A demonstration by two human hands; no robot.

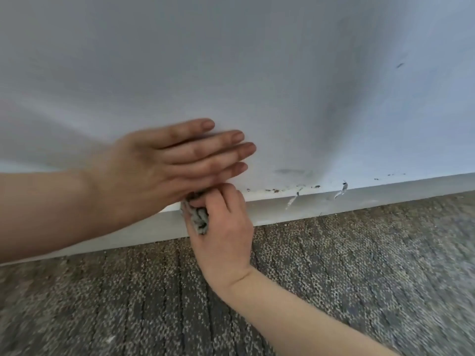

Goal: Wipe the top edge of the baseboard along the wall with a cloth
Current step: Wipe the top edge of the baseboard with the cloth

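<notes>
Right hand (221, 227): down at the top edge of the baseboard (334, 204), fingers curled tight round a bunched grey cloth (199, 219), knuckles turned toward the wall (257, 60).
Cloth: wadded in that grip and sitting where the baseboard's top edge meets the wall. How much of it touches the ledge is hidden under the other hand.
Left hand (164, 163): flat on the wall just above, fingers (218, 150) straight and close together, holding nothing and pointing right. It overlaps the right hand's fingertips.
Baseboard axis: a long white strip running from lower left up to the right edge of view, between the wall and the carpet (334, 278).
Dirt ahead: dark specks (275, 190) dot the top edge just right of the cloth, and grey scuffs (341, 190) show farther along.
Key relation: the unwiped marks lie to the right of the fingers, along the board's long axis, so I judge the stroke should slide rightward, parallel with the edge.
Nearer hand: the right, already at the edge. The left looks like a brace.
</notes>
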